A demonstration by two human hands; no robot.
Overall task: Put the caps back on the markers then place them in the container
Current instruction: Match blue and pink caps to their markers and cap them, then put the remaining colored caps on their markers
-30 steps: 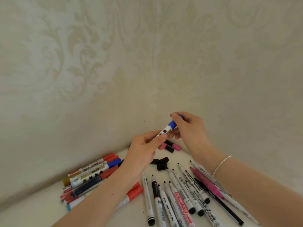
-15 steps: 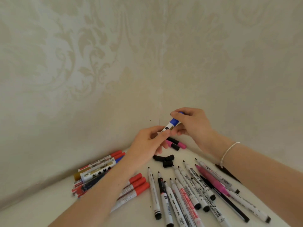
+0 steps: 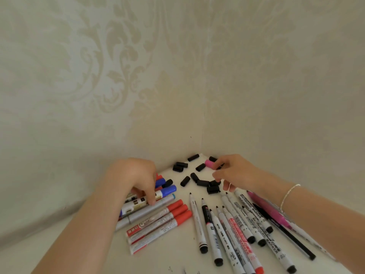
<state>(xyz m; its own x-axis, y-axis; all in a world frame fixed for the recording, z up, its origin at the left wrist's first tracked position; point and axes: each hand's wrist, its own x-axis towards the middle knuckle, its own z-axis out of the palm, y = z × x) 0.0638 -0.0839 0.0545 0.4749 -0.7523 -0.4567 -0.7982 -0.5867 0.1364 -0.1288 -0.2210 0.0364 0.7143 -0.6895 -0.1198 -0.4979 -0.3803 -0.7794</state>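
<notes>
- Cream damask wallpaper (image 3: 118, 76) on both walls, meeting in a corner behind a white tabletop (image 3: 39, 252).
- Left hand (image 3: 136, 178) down on a pile of capped markers at the left, fingers curled, fingertips pressing on a blue-capped marker (image 3: 156, 195) with a white barrel; no clear grip around it.
- Just beneath that, a grey marker (image 3: 146, 211) with a teal tip, lying slantwise.
- Three red-capped markers (image 3: 160, 222) side by side, caps pointing up and right, just beside the grey one.
- Row of uncapped whiteboard markers (image 3: 233, 228) fanned across the middle and right, bare tips toward the corner, most barrels white with black print.
- Loose black caps (image 3: 201, 181) scattered near the corner, above the bare tips.
- Pink cap (image 3: 208, 163) among them, at the fingertips of the right hand (image 3: 235, 173); thumb and forefinger close on it, apparently pinching, other fingers loosely curled over the black caps.
- Pink marker (image 3: 268, 210) partly under the right forearm, beside a slim black pen (image 3: 286, 232).
- Thin bracelet (image 3: 288, 194) on the right wrist.
- Container not in view.
</notes>
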